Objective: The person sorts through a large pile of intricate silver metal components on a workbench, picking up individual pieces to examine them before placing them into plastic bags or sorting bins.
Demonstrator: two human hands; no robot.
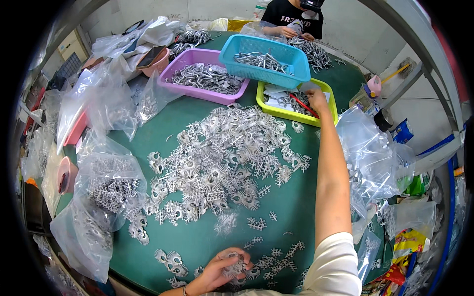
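Note:
My left hand [223,270], near the front edge of the table, is closed round a silver fan-shaped metal piece [233,266] with fine ribs. More of these fans lie beside it. My right arm stretches far forward, and my right hand [318,101] reaches into the yellow-green basket [291,117]. Its fingers are partly hidden, so I cannot tell what they hold. In that basket lie a red-handled tool [302,105], white paper and small metal parts. Between my hands spreads a large pile of silver fan-shaped and branched castings [217,163].
Beyond the pile stand a purple basket [232,98] and a blue basket [266,75], both holding metal parts. Clear plastic bags [116,172] crowd the left side, others [368,158] the right. Across the green table [158,246], another person [296,22] handles metal pieces.

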